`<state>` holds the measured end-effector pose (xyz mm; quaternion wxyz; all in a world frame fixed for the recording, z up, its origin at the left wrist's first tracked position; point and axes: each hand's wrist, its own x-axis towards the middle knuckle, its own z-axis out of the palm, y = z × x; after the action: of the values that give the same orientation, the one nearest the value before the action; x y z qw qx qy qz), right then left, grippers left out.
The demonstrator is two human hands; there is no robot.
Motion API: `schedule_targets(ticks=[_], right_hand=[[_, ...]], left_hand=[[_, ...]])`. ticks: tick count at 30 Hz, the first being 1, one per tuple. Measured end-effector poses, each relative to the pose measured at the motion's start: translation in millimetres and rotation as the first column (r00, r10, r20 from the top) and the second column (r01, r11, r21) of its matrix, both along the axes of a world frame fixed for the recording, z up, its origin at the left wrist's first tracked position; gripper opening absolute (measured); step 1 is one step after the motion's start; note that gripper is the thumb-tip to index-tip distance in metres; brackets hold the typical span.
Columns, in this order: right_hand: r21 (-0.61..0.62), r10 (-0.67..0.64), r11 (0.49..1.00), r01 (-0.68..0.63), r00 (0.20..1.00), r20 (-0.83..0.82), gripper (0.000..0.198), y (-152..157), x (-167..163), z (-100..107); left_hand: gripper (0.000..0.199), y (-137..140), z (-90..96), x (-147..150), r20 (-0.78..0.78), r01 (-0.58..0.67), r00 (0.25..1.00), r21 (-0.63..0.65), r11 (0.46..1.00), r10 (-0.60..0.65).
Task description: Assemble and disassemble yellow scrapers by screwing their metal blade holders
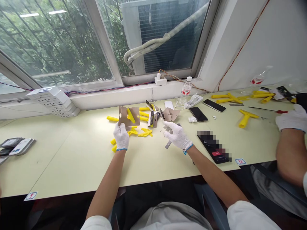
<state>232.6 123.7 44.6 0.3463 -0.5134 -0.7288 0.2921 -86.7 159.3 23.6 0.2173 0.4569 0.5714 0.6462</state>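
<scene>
My left hand (121, 136), in a white knit glove, grips the lower edge of a brown cardboard packaging card (122, 115). A yellow plastic piece (130, 115) shows against the card's face; whether it is fixed there I cannot tell. My right hand (177, 135), gloved too, is held over the table with fingers apart and nothing visible in it. Below its fingers lies a flat grey metal strip (168, 144). A folded brown card (170, 114) stands just beyond that hand. Yellow plastic parts (145, 132) and a black-and-white printed package (152, 119) lie between my hands.
Phones (198, 114), a power strip (193, 100) and a plastic bottle (186, 91) stand at the back right. A black tablet-like device (213, 148) is near the front edge. At right, a co-worker's gloved hand (293, 118) holds a screwdriver (268, 110). White boxes (54, 100) are stacked at left.
</scene>
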Motion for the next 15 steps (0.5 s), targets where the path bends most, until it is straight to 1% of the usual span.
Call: schedule_targets(ticks=[4,6,8,11,13,15], right_hand=[[-0.090,0.013,0.996,-0.028,0.987,-0.158,0.046,-6.5,-2.4,3.3],[-0.144,0.020,0.988,-0.052,0.975,-0.220,0.050,-5.8,-4.5,4.3],[-0.197,0.014,0.978,-0.068,0.964,-0.264,0.053,-3.7,-7.0,4.2],[-0.271,-0.013,0.960,-0.071,0.955,-0.298,0.049,0.2,-11.2,1.2],[-0.319,-0.042,0.946,-0.059,0.953,-0.301,0.042,2.5,-13.4,-1.9],[-0.360,-0.077,0.932,-0.037,0.952,-0.297,0.037,4.3,-14.8,-5.3]], left_hand=[[0.046,-17.7,-8.4,36.7,-0.093,0.143,0.985,-0.041,0.989,-0.146],[0.043,-26.5,-13.5,50.6,-0.195,0.205,0.958,-0.043,0.978,-0.209],[0.041,-34.1,-20.2,61.0,-0.336,0.270,0.903,-0.041,0.962,-0.268],[0.039,-41.4,-33.3,71.5,-0.547,0.379,0.770,-0.022,0.925,-0.328],[0.038,-43.7,-41.5,76.1,-0.633,0.417,0.704,0.000,0.909,-0.323],[0.036,-44.4,-46.9,79.2,-0.686,0.429,0.662,0.017,0.903,-0.301]])
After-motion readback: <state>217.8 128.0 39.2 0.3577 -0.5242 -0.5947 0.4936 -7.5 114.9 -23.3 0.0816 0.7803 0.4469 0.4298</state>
